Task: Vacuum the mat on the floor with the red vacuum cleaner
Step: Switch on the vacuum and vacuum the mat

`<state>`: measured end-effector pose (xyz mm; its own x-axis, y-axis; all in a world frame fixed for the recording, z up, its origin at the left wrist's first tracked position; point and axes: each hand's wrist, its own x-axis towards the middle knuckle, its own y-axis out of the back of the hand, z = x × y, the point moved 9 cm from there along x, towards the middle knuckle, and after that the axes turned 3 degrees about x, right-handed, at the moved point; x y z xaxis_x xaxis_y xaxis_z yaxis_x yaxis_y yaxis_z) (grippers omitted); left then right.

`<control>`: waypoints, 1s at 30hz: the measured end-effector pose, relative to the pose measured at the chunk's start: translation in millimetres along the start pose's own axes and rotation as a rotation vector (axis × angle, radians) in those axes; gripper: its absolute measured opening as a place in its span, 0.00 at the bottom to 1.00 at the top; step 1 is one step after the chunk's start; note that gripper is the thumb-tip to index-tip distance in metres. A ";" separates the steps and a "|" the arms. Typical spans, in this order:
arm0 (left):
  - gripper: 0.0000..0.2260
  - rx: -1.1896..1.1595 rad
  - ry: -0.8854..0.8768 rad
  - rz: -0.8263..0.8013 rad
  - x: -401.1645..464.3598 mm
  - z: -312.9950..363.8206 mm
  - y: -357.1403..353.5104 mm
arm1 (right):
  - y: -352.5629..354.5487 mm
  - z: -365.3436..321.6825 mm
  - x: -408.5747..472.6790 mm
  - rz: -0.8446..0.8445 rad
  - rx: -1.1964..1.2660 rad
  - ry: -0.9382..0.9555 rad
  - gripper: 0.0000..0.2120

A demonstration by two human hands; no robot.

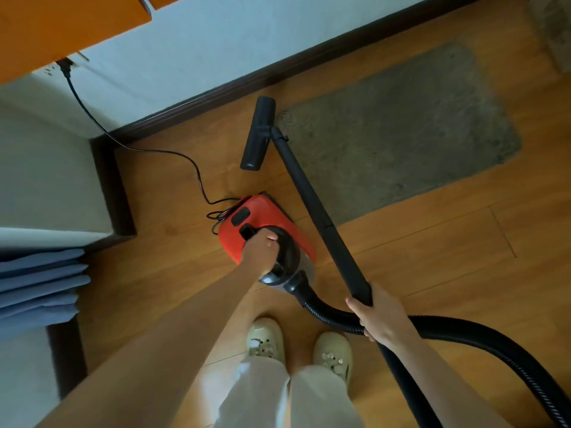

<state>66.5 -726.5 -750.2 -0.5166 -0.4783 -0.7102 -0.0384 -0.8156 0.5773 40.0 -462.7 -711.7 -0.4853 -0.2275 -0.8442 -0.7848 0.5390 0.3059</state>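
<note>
Head view: left hand (261,250) grips red vacuum cleaner (265,230), right hand (378,316) grips black wand (315,205).

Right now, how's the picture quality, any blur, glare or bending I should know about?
Head view: wide-angle bending curves the baseboard and floorboard lines; the left hand on the red vacuum cleaner is slightly soft, as is the plug at the wall; a bright glare patch sits on the trouser leg; the mat looks evenly lit, without hard shadows.
</note>
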 end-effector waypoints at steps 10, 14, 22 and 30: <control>0.32 0.246 -0.106 -0.014 76.8 -54.4 41.9 | -27.1 14.5 18.7 -0.007 0.012 0.042 0.09; 0.40 0.093 -0.080 -0.143 90.8 -57.5 15.5 | -29.8 13.2 28.5 -0.002 0.030 0.073 0.08; 0.49 -0.136 -0.035 -0.132 95.5 -62.9 9.6 | -25.4 11.4 33.6 0.018 0.042 0.085 0.07; 0.50 0.053 0.042 -0.115 107.3 -73.8 16.0 | -23.8 14.0 41.5 0.030 0.067 0.057 0.06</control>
<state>73.7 -814.9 -847.0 -0.4703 -0.3971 -0.7881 -0.1412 -0.8477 0.5113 44.0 -473.7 -760.1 -0.5305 -0.2553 -0.8083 -0.7433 0.5985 0.2988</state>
